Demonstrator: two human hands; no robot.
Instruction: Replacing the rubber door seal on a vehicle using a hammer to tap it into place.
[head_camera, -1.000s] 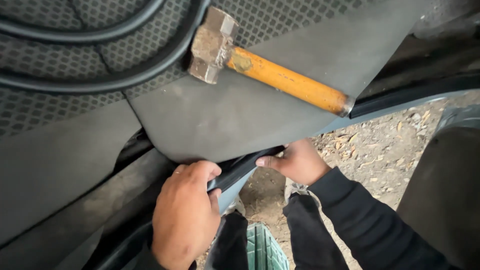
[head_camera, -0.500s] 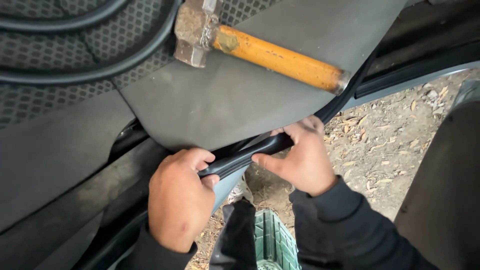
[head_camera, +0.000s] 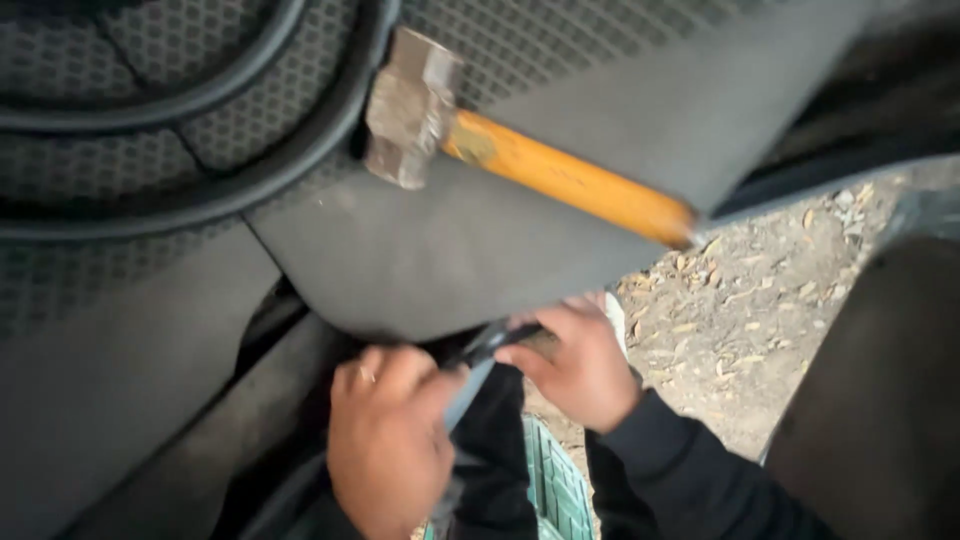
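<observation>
Black rubber strip (head_camera: 492, 345) sits under the grey seat panel (head_camera: 450, 250) edge, btwn both hands. Left hand (head_camera: 390, 440) is closed pinching its lower end, right hand (head_camera: 580, 370) curled on the upper. Keep grips close, feed evenly w/o twisting; hammer (head_camera: 500, 150) lies above.

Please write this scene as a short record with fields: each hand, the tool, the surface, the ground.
left hand: grips the black rubber strip at the seat's edge
right hand: pinches the same strip, dark sleeve on the arm
hammer: lies on the grey car seat, metal head to the left, orange handle to the right
green crate: below, between the arms
ground: dirt with dry leaves
</observation>
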